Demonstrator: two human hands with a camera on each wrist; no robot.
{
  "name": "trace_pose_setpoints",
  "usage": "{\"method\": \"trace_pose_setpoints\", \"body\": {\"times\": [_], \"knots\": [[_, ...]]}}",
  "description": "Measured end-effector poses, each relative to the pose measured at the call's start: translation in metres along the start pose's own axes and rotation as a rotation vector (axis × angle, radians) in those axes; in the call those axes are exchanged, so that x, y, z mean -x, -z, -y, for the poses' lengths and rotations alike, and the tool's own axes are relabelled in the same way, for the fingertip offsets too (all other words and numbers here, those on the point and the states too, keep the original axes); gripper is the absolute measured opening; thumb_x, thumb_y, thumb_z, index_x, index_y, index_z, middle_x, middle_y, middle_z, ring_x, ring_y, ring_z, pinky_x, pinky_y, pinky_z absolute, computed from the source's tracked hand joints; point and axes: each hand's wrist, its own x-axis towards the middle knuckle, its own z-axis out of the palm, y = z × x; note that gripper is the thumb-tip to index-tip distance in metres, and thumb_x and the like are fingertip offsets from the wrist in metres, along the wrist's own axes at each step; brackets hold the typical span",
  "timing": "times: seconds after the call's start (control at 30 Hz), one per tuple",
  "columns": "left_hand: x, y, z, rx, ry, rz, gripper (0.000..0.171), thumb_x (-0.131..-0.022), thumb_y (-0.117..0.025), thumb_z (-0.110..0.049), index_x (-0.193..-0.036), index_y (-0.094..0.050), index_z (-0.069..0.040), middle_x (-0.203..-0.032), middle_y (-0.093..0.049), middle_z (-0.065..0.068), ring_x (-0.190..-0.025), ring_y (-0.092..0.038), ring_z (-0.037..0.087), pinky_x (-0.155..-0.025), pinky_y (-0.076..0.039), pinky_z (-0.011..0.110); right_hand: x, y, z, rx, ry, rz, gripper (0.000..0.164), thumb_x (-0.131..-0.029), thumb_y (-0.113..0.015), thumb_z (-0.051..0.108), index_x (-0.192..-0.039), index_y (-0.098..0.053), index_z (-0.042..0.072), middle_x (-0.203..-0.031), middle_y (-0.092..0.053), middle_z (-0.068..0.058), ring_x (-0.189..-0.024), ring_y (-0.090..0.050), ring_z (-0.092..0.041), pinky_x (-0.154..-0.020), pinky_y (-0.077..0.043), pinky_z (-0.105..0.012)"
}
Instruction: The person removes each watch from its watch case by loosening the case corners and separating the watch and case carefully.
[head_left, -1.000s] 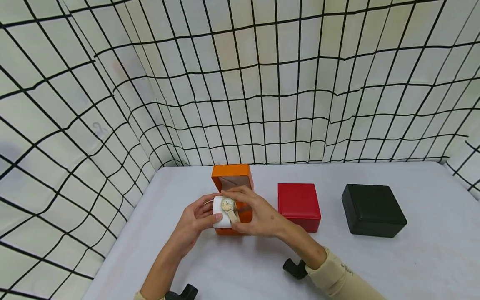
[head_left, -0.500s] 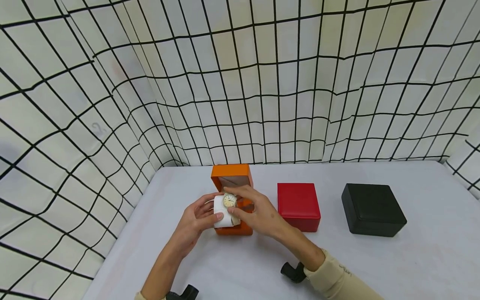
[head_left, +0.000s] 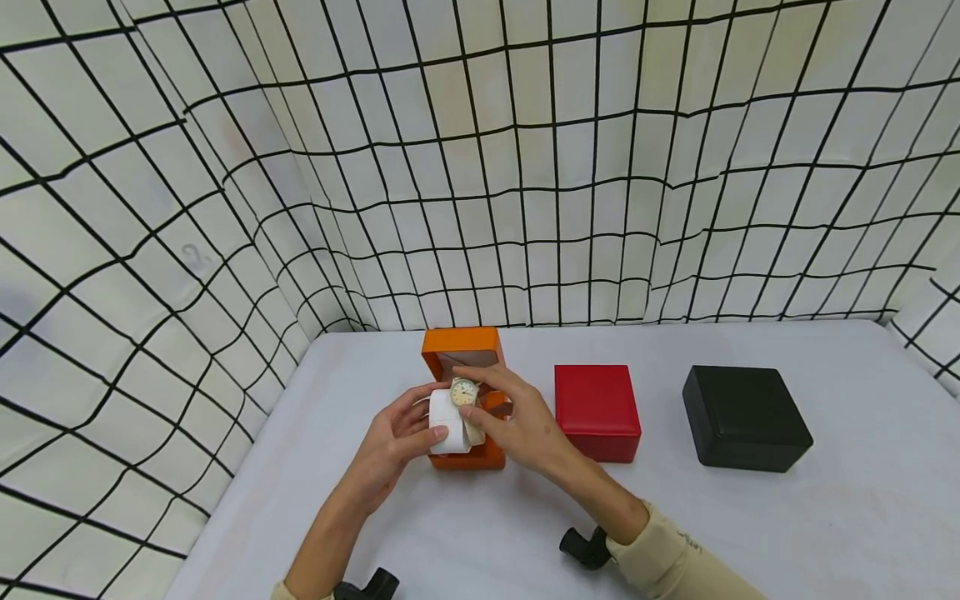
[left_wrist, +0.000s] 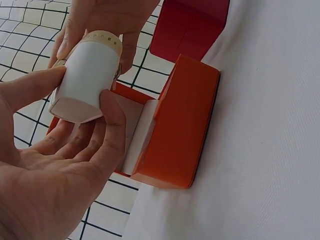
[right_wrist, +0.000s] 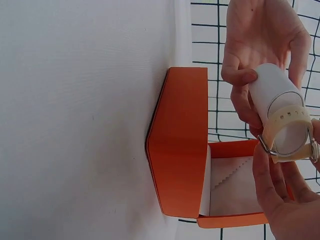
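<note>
A wristwatch (head_left: 464, 392) with a pale round dial and a cream strap is at the right-hand end of a white watch cushion (head_left: 444, 425). My left hand (head_left: 386, 442) grips the cushion between thumb and fingers. With thumb and fingers, my right hand (head_left: 525, 421) pinches the watch at its dial. In the right wrist view the buckled strap (right_wrist: 286, 116) forms a loop at the cushion's end, sticking out past it. Behind and below both hands stands an orange watch box (head_left: 461, 340), lid raised, pale lining (right_wrist: 232, 187) showing. My right fingers hide part of the watch.
To the right of the orange box sits a closed red box (head_left: 596, 404), and farther right a closed black box (head_left: 746, 417). All stand on a white-covered table (head_left: 480, 533). A white backdrop with a black grid (head_left: 555, 167) rises behind.
The watch has shifted rightward and up along the cushion toward its end, my right fingers moving with it. My right thumb has come up to the dial. The left hand barely moved.
</note>
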Motion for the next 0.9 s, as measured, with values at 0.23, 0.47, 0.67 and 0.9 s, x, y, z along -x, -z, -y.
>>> {"method": "trace_pose_setpoints", "body": {"times": [0.23, 0.47, 0.67, 0.9], "knots": [[-0.0011, 0.0004, 0.0002, -0.006, -0.008, 0.019, 0.066, -0.097, -0.066, -0.016, -0.156, -0.039, -0.01, -0.157, -0.049, 0.02, -0.125, -0.063, 0.021, -0.098, -0.058, 0.026, 0.0001, -0.0002, 0.0002, -0.017, 0.012, -0.068, 0.047, -0.097, -0.074, 0.016, -0.142, -0.064, 0.025, -0.125, -0.066, 0.0, -0.108, -0.06, -0.017, -0.082, -0.061, -0.032], [-0.0006, 0.0024, 0.0011, -0.006, 0.002, 0.017, 0.065, -0.097, -0.067, -0.016, -0.156, -0.04, -0.01, -0.157, -0.049, 0.02, -0.123, -0.063, 0.02, -0.097, -0.058, 0.027, 0.0023, -0.0007, 0.0006, 0.006, -0.003, -0.174, 0.048, -0.096, -0.074, 0.011, -0.142, -0.063, 0.023, -0.122, -0.067, 0.0, -0.105, -0.062, -0.016, -0.077, -0.06, -0.027], [-0.0033, 0.0014, 0.003, -0.015, 0.005, -0.009, 0.065, -0.097, -0.067, -0.018, -0.156, -0.041, -0.013, -0.155, -0.052, 0.018, -0.125, -0.062, 0.022, -0.098, -0.057, 0.027, 0.0031, 0.0008, 0.001, -0.004, -0.012, -0.183, 0.049, -0.095, -0.074, 0.008, -0.14, -0.064, 0.021, -0.125, -0.067, -0.001, -0.098, -0.064, -0.017, -0.072, -0.058, -0.023], [-0.0067, 0.0, 0.0055, -0.044, -0.003, -0.066, 0.062, -0.097, -0.067, -0.019, -0.155, -0.044, -0.018, -0.154, -0.052, 0.013, -0.127, -0.059, 0.025, -0.097, -0.057, 0.028, 0.0038, 0.0009, 0.0005, 0.009, -0.013, -0.178, 0.046, -0.095, -0.074, 0.01, -0.139, -0.065, 0.021, -0.127, -0.067, 0.0, -0.096, -0.065, -0.016, -0.076, -0.058, -0.025]]}}
